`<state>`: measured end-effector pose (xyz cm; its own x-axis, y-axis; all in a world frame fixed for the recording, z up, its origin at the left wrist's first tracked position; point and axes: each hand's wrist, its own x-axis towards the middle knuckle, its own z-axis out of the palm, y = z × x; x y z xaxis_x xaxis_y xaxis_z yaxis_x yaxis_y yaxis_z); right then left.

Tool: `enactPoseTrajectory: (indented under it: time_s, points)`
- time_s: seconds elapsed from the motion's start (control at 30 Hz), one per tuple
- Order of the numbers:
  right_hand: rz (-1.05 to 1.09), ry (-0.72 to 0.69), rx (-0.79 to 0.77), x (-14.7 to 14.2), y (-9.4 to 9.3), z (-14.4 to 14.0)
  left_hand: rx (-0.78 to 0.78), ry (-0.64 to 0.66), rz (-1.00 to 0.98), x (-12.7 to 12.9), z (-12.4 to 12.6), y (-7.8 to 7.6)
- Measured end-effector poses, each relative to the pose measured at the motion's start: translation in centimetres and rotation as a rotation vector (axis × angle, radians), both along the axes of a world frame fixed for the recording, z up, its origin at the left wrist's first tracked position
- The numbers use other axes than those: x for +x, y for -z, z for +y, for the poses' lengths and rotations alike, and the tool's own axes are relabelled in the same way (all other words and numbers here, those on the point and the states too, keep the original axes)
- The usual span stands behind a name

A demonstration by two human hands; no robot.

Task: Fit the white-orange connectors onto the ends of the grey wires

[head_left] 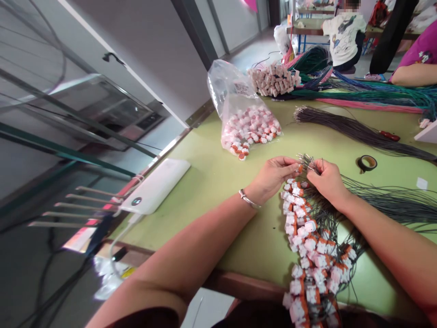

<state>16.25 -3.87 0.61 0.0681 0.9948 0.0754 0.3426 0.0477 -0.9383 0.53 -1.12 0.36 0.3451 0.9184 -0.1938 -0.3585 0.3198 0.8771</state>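
Observation:
My left hand [273, 177] pinches a small white and orange plastic connector [299, 169] between thumb and fingertips. Right beside it, my right hand [326, 180] is closed around a bunch of dark wires [309, 160], their metal-tipped ends poking out toward the left hand. Whether the connector touches a wire tip, I cannot tell. Below both hands lies a long pile of wired connectors [303, 232], white with orange parts, running down over the table's near edge. Their dark wires [378, 200] trail off to the right, under my right forearm.
On the green table [205, 200] stand a clear bag of connectors [251, 123], a black tape roll [367, 163], a dark wire bundle [341, 125] and a red-handled tool [389, 135]. A white power bank [155, 187] lies left. Coloured wires [358, 95] fill the back; two people sit beyond.

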Motion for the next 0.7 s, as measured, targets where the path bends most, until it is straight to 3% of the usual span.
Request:
enactPoseTrajectory:
  time_s: [0.3,0.43,0.53,0.67,0.7]
  points:
    - [-0.12,-0.031,0.057,0.1,1.2,0.2,0.128,-0.011,0.063,0.9,-0.4,0.7]
    - [-0.009,-0.062,0.028,0.1,1.0,0.0,0.161,0.015,0.089,0.5,-0.2,0.5]
    - [0.098,-0.047,0.042,0.2,0.5,-0.1,0.209,0.201,0.177,-0.7,0.1,-0.7]
    - [0.251,-0.01,-0.009,0.6,0.3,0.1,0.418,0.652,0.32,-2.1,0.0,-3.4]
    - [0.287,-0.015,-0.034,0.7,0.3,0.2,0.487,0.699,0.35,-2.4,0.0,-4.1]
